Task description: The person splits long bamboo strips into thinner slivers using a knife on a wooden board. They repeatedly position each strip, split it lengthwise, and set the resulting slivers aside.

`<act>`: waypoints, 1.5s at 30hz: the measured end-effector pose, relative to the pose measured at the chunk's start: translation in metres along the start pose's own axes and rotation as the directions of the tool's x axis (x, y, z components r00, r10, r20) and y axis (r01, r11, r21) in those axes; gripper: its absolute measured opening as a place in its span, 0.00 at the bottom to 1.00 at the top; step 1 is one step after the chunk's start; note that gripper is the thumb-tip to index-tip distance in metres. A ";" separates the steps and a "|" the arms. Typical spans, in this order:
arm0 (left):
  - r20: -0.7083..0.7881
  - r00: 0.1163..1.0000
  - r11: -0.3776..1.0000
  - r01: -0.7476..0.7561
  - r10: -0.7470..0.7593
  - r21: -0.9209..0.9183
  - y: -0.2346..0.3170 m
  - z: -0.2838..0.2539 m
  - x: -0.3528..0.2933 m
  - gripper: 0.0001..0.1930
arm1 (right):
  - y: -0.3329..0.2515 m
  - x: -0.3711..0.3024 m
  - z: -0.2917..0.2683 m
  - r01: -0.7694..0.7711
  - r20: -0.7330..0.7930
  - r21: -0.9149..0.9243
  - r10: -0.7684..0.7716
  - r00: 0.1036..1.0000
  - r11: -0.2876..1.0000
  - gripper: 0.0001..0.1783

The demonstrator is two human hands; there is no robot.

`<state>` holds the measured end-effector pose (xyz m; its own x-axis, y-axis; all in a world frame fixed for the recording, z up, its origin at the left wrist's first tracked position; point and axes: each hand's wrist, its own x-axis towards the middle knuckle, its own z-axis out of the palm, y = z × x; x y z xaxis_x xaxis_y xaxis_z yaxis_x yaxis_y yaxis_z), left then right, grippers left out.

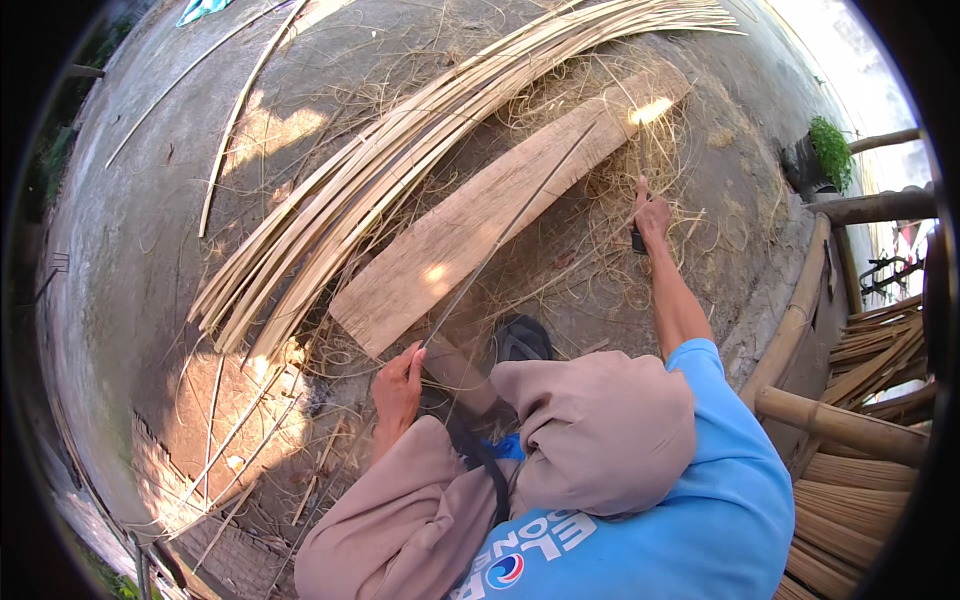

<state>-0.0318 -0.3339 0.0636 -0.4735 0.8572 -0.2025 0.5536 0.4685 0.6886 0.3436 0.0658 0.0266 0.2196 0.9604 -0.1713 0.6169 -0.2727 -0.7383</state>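
My left hand (398, 385), low in the middle beside my knee, is closed on one end of a thin dark bamboo strip (497, 245). The strip slants up and right across a wide wooden plank (420, 250), its far end lying over the board. My right hand (653, 215) is stretched forward, just right of the plank, closed round the dark handle (638, 240) of what looks like a knife. Its narrow blade points away from me and barely shows against the shavings. The strip and the right hand are apart.
Many long pale bamboo strips (370, 150) lie in a curved bundle left of the plank. Curly shavings (690, 180) cover the ground around its far end. Bamboo poles (840, 425) and stacked strips (850, 510) stand at the right. A potted plant (828, 155) is at far right.
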 end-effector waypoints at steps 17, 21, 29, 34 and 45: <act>0.235 0.964 0.992 0.126 -0.122 0.001 0.016 -0.033 -0.015 0.27 | -0.061 -0.077 0.044 0.392 0.315 -0.301 -0.297 0.901 0.870 0.38; 0.214 0.964 0.987 0.156 -0.160 0.037 -0.013 -0.032 -0.025 0.26 | -0.050 -0.138 0.057 0.706 0.565 -0.174 -0.517 0.643 0.687 0.39; 0.324 0.928 0.968 0.228 -0.185 -0.102 -0.058 -0.042 -0.027 0.29 | -0.045 -0.035 0.037 0.335 0.231 -0.316 -0.271 0.935 0.888 0.41; 0.711 0.581 0.649 0.725 -0.397 -0.231 -0.051 -0.071 0.012 0.30 | -0.033 -0.202 0.069 0.540 0.527 -0.069 -0.429 0.734 0.839 0.34; 0.774 0.542 0.605 0.749 -0.327 -0.269 -0.058 -0.080 0.040 0.30 | -0.051 -0.186 0.087 0.657 0.540 -0.100 -0.514 0.667 0.748 0.34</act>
<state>-0.1376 -0.3442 0.0714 0.0926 0.4775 -0.8737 -0.2041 0.8680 0.4527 0.2056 -0.0942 0.0394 -0.5783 0.8111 -0.0871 0.6809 0.4211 -0.5992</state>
